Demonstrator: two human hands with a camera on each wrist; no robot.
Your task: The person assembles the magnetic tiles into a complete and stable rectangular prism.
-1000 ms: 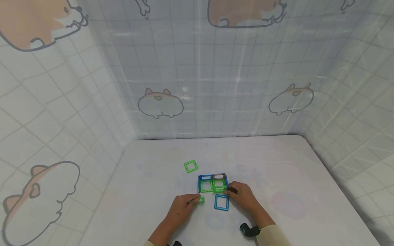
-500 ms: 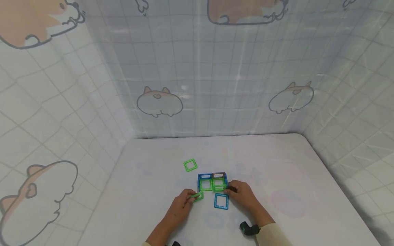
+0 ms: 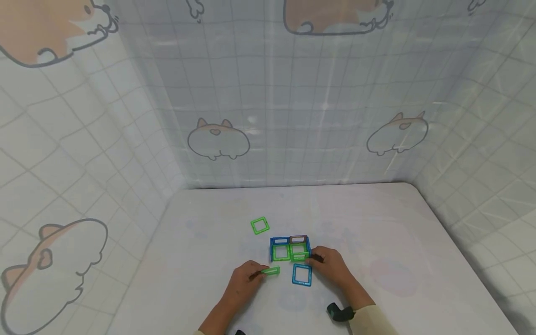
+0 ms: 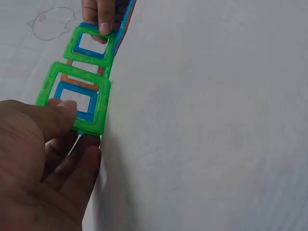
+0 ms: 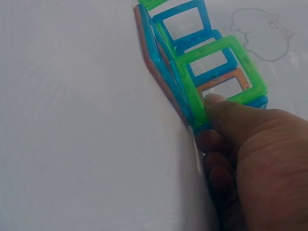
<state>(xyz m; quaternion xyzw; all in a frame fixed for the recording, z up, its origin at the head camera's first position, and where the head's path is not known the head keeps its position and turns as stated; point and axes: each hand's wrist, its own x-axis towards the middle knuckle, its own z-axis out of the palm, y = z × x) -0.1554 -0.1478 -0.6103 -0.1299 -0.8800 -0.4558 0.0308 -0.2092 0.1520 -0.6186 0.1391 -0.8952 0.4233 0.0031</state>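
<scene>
Square magnetic building tiles form a low box (image 3: 281, 259) with blue, green and orange-brown sides. My left hand (image 3: 243, 284) pinches a loose green magnetic tile (image 3: 272, 271) near the box's front left, apart from it in the head view. The left wrist view shows the thumb over the face of this tile (image 4: 102, 106). At the box's front right corner, my right hand (image 3: 332, 265) pinches the upright green front tile (image 5: 251, 67), with the thumb on its near face and curled fingers behind. A blue tile (image 3: 294, 275) lies flat just in front of the box.
Another green tile (image 3: 253, 228) lies flat behind the box, to its left. The white table (image 3: 201, 232) meets a curtain (image 3: 293, 153) with dog drawings at the back and sides. A dark wrist strap (image 3: 340, 312) sits on the right forearm.
My left hand has drawn back slightly to the left. The green tile in it has turned, showing its face half a second ago and appearing nearly edge-on now. My right hand stays at the box.
</scene>
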